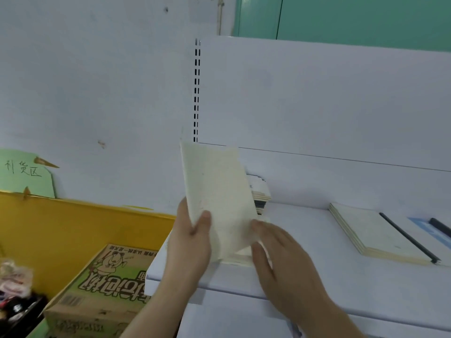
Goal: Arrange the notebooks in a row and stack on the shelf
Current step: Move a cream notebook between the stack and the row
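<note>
Head camera view: past a printed cardboard carton (pixel 102 286) against a yellow panel (pixel 80 225), the left hand (pixel 189 242) grips a tilted cream paper-covered notebook (pixel 217 198) above the white metal shelf (pixel 341 284). Beside it, the right hand's (pixel 280 257) straight fingers touch its lower corner. Farther right lies a flat cream notebook stack (pixel 375 232).

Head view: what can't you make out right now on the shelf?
- Stack at the back wall: mostly hidden behind the raised cream notebook; count unknown.
- Blue notebook: cut off by the right edge.
- Right hand: motion-blurred; contact with the cream notebook unclear.
- Cream notebook's lower edge: covered by the left hand, which grips it.
</note>
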Demonstrator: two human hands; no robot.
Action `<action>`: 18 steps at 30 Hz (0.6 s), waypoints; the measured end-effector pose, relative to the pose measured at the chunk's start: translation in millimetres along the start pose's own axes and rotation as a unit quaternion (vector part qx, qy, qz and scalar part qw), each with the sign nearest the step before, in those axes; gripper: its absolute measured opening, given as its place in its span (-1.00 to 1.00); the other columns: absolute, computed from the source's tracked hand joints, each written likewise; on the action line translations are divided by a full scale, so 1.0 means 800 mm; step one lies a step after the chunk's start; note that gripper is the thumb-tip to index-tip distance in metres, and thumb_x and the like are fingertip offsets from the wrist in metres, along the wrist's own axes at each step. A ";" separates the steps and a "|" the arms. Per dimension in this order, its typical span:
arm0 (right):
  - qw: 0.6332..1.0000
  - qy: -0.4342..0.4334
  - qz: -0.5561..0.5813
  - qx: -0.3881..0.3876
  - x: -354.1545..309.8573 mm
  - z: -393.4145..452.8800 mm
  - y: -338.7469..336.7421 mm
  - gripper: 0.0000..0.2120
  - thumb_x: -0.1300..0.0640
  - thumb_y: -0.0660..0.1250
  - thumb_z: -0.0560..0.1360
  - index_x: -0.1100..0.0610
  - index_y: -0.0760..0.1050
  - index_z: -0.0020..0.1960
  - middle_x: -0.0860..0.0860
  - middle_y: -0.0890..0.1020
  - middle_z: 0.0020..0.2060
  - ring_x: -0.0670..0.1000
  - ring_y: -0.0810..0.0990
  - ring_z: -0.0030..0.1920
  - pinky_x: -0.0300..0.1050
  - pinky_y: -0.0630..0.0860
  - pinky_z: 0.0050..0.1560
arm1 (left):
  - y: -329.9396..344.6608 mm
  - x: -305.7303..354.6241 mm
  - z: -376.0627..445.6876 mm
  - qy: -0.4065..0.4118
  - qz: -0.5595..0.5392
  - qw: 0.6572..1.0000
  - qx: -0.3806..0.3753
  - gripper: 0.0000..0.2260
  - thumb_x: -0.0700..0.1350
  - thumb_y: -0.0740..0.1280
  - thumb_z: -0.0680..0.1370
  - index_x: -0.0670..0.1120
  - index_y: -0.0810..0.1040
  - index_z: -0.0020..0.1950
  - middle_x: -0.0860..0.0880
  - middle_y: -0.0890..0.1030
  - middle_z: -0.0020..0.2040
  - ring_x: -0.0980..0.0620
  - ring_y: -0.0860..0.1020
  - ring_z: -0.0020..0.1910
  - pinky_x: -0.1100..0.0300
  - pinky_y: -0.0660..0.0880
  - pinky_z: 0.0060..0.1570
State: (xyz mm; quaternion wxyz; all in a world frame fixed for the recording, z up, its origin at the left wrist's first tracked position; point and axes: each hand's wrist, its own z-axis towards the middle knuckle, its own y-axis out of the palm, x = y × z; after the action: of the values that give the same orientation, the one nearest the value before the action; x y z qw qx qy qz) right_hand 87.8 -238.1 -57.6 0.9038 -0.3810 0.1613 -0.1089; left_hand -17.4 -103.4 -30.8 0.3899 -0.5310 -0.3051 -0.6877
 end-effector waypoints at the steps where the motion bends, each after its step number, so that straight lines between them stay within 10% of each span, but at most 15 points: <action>1: 0.999 0.018 -0.023 -0.033 0.011 0.004 0.001 -0.52 -0.06 0.06 0.55 0.11 0.39 0.39 -0.01 0.49 0.33 -0.03 0.40 0.34 -0.12 0.37 0.34 | -0.009 -0.003 0.005 0.001 0.007 1.000 0.002 -0.71 -0.09 0.20 0.67 0.19 0.36 0.35 0.19 0.59 0.06 0.11 0.56 0.04 0.02 0.57 -0.06; 7: 0.961 0.003 -0.109 -0.253 0.040 0.014 0.020 -0.52 -0.04 0.06 0.59 0.01 0.22 0.49 -0.03 0.27 0.49 0.02 0.19 0.49 -0.13 0.06 0.49 | -0.050 -0.012 0.015 -0.030 0.018 0.999 -0.021 -0.70 -0.11 0.20 0.67 0.24 0.40 0.32 0.21 0.58 0.09 0.11 0.53 0.07 0.09 0.48 -0.11; 18: 0.978 0.070 -0.150 -0.125 0.032 0.050 -0.051 -0.70 -0.06 -0.03 0.63 -0.12 0.36 0.28 -0.10 0.57 -0.20 -0.03 0.52 -0.24 -0.11 0.47 -0.23 | -0.078 -0.010 0.012 -0.027 0.005 1.000 -0.013 -0.70 -0.08 0.20 0.67 0.26 0.38 0.34 0.21 0.57 0.10 0.06 0.53 0.09 -0.05 0.52 0.00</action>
State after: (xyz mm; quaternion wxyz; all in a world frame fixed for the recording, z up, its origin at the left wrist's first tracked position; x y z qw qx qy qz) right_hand 123.6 -248.3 -7.5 0.8090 -0.5024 0.1773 -0.2485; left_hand -65.3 -62.3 -36.7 0.3784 -0.5557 -0.3037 -0.6751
